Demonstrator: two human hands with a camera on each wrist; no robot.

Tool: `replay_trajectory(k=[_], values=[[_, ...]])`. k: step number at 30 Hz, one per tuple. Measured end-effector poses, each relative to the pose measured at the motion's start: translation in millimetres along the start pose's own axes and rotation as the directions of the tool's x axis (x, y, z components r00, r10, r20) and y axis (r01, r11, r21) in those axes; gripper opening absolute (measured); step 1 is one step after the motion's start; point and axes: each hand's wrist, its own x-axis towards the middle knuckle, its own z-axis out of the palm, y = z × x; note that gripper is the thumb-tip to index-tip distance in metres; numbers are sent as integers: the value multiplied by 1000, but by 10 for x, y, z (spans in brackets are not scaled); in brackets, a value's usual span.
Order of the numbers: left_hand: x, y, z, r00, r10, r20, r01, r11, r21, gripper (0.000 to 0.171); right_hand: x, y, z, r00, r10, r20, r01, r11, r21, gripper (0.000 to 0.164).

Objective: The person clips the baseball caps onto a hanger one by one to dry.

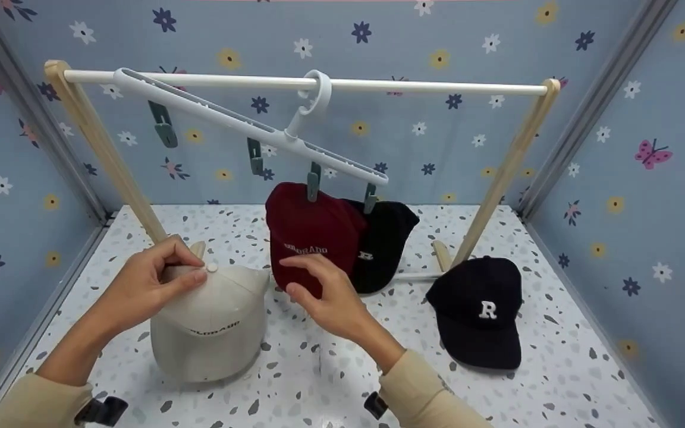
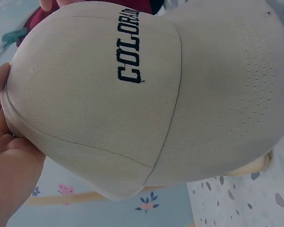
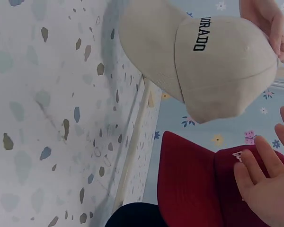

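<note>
At the left a cream baseball cap with dark COLORADO lettering hangs brim down from my left hand. Thumb and fingers pinch it at the crown beside its top button; the left wrist view shows the lettered front panel and stitched brim. My right hand holds nothing, its fingers loosely bent in front of a maroon cap. That cap hangs from a green clip on a pale grey hanger. Behind it a black cap hangs from the end clip.
The hanger hooks over a white rail on a wooden stand and tilts down to the right. Two more clips on its raised left half hold nothing. A dark cap with a white R lies at the right on the speckled table.
</note>
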Motion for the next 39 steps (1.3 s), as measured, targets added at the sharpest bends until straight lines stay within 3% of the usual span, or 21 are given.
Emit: replay_trajectory(k=[5,13,20,31,39], values=[[38,86,57,999,50,6,-49,999,-12,8,87,-81,50,1000,6,22,-5,999,-48,39],[95,173,131,996,79,40,-77,996,-45,10,162,-150,131,997,1,73,-2,1000,9,41],[123,221,162,997,64,50,-62,997,-40,11,170,-150,140,998,9,55,-12,998,61,31],[160,265,182,997,11,77,-12,1000,15,14,199,-162,64,1000,-25,19,23,998,54,14],[183,242,180,997,29,66,-32,999,41,15,230,-206,-13,999,-30,13,30,999,33,13]])
